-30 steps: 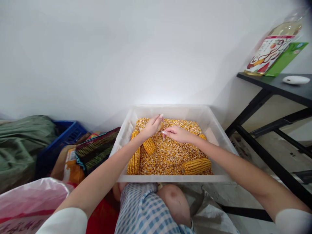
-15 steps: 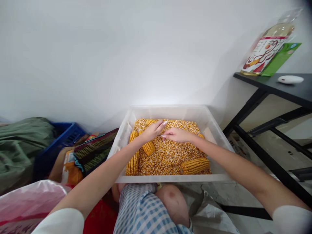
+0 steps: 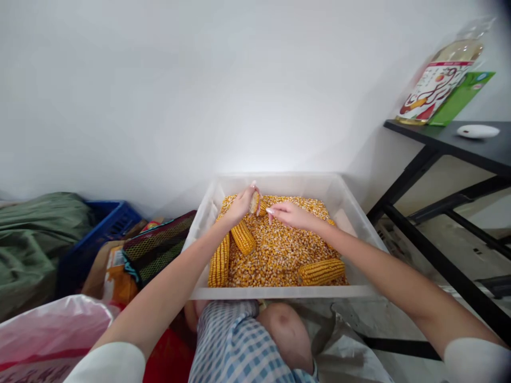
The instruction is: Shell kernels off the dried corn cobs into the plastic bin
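Over the far part of a translucent plastic bin (image 3: 279,292), my left hand (image 3: 241,205) is closed round a corn cob (image 3: 254,203), whose end faces to the right. Close by on the right is my right hand (image 3: 288,214), its thumb and fingers pinched together, apart from the cob. Whether anything sits in that pinch is too small to make out. Loose corn kernels (image 3: 275,252) fill the bin's bottom. Among them lie several more ears: one below my left hand (image 3: 243,238), one along the left wall (image 3: 219,264), one at the front right (image 3: 321,272).
To the right stands a black-framed table (image 3: 447,139) bearing a bottle (image 3: 441,80), a green carton (image 3: 461,98) and a white oval object (image 3: 478,131). On the left are a blue crate (image 3: 106,223), a mesh bag (image 3: 159,250) and a plastic bag (image 3: 56,324). A white wall rises behind the bin.
My left hand has turned and shifted slightly left, bringing the cob's end into sight. The two hands, close together before, are now farther apart; the right has barely moved.
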`<state>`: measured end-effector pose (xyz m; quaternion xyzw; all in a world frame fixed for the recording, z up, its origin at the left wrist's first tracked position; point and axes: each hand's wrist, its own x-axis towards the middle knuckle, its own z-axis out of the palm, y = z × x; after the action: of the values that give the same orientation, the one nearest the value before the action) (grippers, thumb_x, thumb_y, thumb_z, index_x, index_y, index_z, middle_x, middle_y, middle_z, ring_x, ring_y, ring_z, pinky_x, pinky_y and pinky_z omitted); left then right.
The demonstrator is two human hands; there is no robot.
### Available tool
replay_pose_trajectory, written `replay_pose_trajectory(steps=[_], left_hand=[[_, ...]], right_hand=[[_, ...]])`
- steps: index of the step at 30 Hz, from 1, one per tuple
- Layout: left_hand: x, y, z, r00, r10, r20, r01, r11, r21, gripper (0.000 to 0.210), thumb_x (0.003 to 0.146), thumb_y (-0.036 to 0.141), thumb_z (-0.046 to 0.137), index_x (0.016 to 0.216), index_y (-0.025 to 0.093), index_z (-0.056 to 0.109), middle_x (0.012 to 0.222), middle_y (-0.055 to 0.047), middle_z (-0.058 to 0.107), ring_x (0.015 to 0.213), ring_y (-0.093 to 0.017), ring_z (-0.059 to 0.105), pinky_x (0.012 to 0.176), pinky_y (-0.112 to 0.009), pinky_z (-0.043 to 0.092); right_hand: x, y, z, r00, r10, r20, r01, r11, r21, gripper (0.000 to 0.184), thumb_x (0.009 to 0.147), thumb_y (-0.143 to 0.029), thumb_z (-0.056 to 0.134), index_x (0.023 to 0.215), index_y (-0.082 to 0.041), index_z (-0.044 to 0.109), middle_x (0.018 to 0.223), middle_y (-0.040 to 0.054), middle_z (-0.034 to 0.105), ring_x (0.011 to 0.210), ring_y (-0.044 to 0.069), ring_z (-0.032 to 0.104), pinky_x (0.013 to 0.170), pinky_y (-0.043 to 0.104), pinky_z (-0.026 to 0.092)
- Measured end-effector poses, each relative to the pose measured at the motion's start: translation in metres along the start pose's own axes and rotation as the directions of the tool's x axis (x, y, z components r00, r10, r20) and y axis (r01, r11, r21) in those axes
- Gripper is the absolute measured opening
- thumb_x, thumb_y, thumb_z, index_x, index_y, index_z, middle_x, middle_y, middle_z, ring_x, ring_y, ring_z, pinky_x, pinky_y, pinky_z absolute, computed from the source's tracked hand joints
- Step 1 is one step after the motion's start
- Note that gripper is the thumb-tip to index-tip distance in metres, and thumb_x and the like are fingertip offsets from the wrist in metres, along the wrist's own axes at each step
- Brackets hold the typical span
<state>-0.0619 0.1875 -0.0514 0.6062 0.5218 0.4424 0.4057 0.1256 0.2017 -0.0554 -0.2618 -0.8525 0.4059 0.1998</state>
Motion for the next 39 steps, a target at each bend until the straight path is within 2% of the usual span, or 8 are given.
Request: replay_pose_trajectory(steps=[3, 8, 17, 24, 29, 32, 36, 39], left_hand=[[0.001, 0.002, 0.000, 1.000, -0.008, 0.027, 0.010, 0.997, -0.078, 0.050, 0.086, 0.055, 0.022, 0.084, 0.016, 0.054, 0.046, 0.001, 0.048, 0.038, -0.011, 0.043, 0.037, -0.022, 0.034], [-0.002, 0.004, 0.005, 0.998, -0.008, 0.055, 0.012, 0.998, -0.067, 0.047, 0.086, 0.054, 0.025, 0.087, 0.018, 0.054, 0.047, 0.002, 0.050, 0.040, -0.012, 0.047, 0.039, -0.021, 0.036], [-0.007, 0.010, 0.007, 0.997, 0.032, 0.068, -0.037, 0.997, 0.066, 0.048, 0.087, 0.053, 0.024, 0.083, 0.017, 0.055, 0.047, 0.002, 0.052, 0.045, -0.012, 0.049, 0.046, -0.022, 0.040], [-0.002, -0.001, 0.008, 0.989, 0.123, 0.084, -0.138, 0.971, 0.196, 0.045, 0.088, 0.050, 0.024, 0.077, 0.017, 0.053, 0.050, 0.002, 0.051, 0.051, -0.012, 0.050, 0.054, -0.022, 0.041], [0.000, -0.007, 0.007, 0.960, 0.251, 0.124, -0.278, 0.898, 0.340, 0.042, 0.088, 0.048, 0.026, 0.075, 0.017, 0.052, 0.068, -0.001, 0.056, 0.071, -0.014, 0.054, 0.071, -0.024, 0.040], [-0.002, -0.006, 0.006, 0.948, 0.254, 0.191, -0.311, 0.864, 0.396, 0.041, 0.088, 0.048, 0.026, 0.077, 0.018, 0.052, 0.073, -0.001, 0.056, 0.073, -0.014, 0.054, 0.073, -0.024, 0.039], [-0.004, -0.005, 0.007, 0.941, 0.234, 0.245, -0.321, 0.847, 0.423, 0.042, 0.088, 0.047, 0.024, 0.078, 0.018, 0.052, 0.073, -0.001, 0.056, 0.073, -0.015, 0.053, 0.072, -0.024, 0.038], [-0.004, -0.004, 0.009, 0.931, 0.231, 0.284, -0.339, 0.837, 0.429, 0.041, 0.088, 0.047, 0.024, 0.078, 0.018, 0.052, 0.070, 0.000, 0.055, 0.070, -0.015, 0.052, 0.071, -0.024, 0.038]], right_hand=[[0.000, -0.009, -0.003, 0.988, 0.038, -0.152, -0.024, 0.996, 0.091, 0.041, 0.088, -0.046, 0.034, 0.078, -0.014, 0.058, 0.045, -0.0071, 0.031, 0.041, 0.007, 0.030, 0.044, 0.021, 0.026], [0.000, -0.006, 0.004, 0.987, 0.024, -0.159, -0.008, 0.995, 0.104, 0.040, 0.088, -0.047, 0.035, 0.080, -0.015, 0.057, 0.045, -0.0075, 0.029, 0.041, 0.007, 0.029, 0.043, 0.020, 0.023], [0.000, -0.004, 0.003, 0.987, 0.022, -0.159, -0.011, 0.997, 0.075, 0.039, 0.088, -0.046, 0.036, 0.080, -0.014, 0.058, 0.047, -0.0067, 0.032, 0.043, 0.007, 0.031, 0.045, 0.020, 0.024], [-0.001, -0.010, -0.001, 0.995, 0.073, -0.072, -0.071, 0.997, 0.041, 0.038, 0.088, -0.042, 0.036, 0.081, -0.013, 0.060, 0.047, -0.0065, 0.031, 0.042, 0.007, 0.030, 0.043, 0.020, 0.023], [-0.005, -0.005, -0.003, 0.993, 0.113, 0.019, -0.114, 0.992, 0.053, 0.040, 0.087, -0.045, 0.038, 0.082, -0.013, 0.061, 0.044, -0.0071, 0.031, 0.039, 0.006, 0.031, 0.041, 0.019, 0.023], [-0.007, -0.001, -0.008, 0.988, 0.121, 0.099, -0.130, 0.987, 0.091, 0.040, 0.087, -0.046, 0.038, 0.083, -0.013, 0.060, 0.043, -0.0078, 0.030, 0.037, 0.006, 0.033, 0.040, 0.019, 0.026], [-0.008, 0.000, -0.015, 0.984, 0.118, 0.131, -0.129, 0.988, 0.083, 0.038, 0.087, -0.044, 0.039, 0.083, -0.013, 0.061, 0.043, -0.0081, 0.030, 0.037, 0.006, 0.033, 0.040, 0.019, 0.026], [-0.007, -0.001, -0.005, 0.976, 0.076, 0.202, -0.082, 0.996, 0.019, 0.036, 0.087, -0.040, 0.041, 0.083, -0.013, 0.063, 0.043, -0.0064, 0.038, 0.039, 0.006, 0.035, 0.043, 0.019, 0.029]])
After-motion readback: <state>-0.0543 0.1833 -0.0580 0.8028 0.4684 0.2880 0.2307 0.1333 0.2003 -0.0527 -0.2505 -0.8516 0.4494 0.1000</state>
